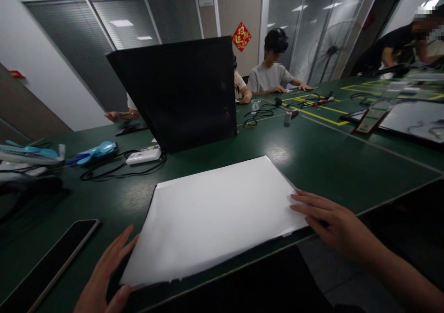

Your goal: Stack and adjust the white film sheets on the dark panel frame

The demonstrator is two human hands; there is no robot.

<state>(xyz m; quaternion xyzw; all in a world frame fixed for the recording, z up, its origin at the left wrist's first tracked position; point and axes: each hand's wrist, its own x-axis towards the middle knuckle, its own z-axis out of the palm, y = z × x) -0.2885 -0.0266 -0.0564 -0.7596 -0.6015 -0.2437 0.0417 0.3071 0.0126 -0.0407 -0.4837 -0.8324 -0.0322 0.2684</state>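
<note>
A flat, white rectangular sheet [218, 215] lies on the green table near its front edge, with thin dark edging showing along its back and left sides. My left hand [104, 276] is at its front left corner, fingers stretched out and apart along the left edge, the thumb at the corner. On the other side, my right hand [333, 220] rests extended fingertips on the sheet's right edge. Neither hand is wrapped round anything. Behind the sheet a large black panel [183, 95] stands tilted up on the table.
A dark-screened phone-like slab [52, 262] lies at left. Behind it are a white power strip [144, 155] with black cables and a light-blue item [99, 152]. A small metal cylinder [287, 118] stands beyond the sheet. People sit across the green table [347, 165]; another leans in at far right.
</note>
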